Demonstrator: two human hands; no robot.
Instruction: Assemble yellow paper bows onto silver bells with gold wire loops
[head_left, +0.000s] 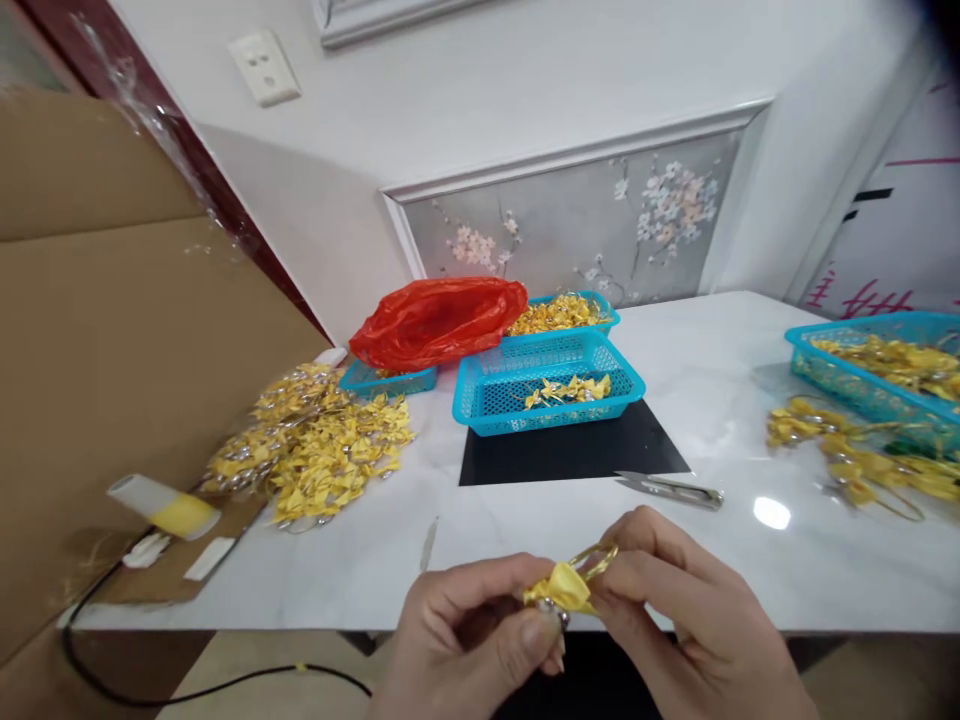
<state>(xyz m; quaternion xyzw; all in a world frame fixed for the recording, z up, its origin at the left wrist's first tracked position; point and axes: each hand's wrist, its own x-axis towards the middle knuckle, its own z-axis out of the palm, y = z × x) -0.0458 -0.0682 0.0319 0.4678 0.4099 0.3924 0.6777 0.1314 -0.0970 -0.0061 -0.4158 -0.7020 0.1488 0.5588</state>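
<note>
In the head view, a small yellow bow (561,588) is held low down, at the near edge of the white table (720,400). It is pinched between both hands. The left hand (469,640) is curled, and the bow is pressed between its thumb and fingers. The right hand (686,620) is curled too, and a thin gold loop (592,556) sticking up from the bow is pinched by its fingertips. The two hands are touching at the bow.

Just past the right hand, small metal snips (670,488) are laid flat on the table. Beyond them, a black mat (570,455) is seen, and a blue basket (547,383) with a few yellow bows in it is set on the mat's far edge. Behind that basket, a second blue basket full of gold pieces (564,312) is placed, with a red plastic bag (439,320) beside it.

Well away past the left hand, a big pile of yellow bows (322,445) is heaped on the table. A white and yellow tube (161,505) is laid near that pile, by a brown cardboard sheet (97,330). Far out beside the right hand, another blue basket (874,375) and some loose bows (855,450) are seen.
</note>
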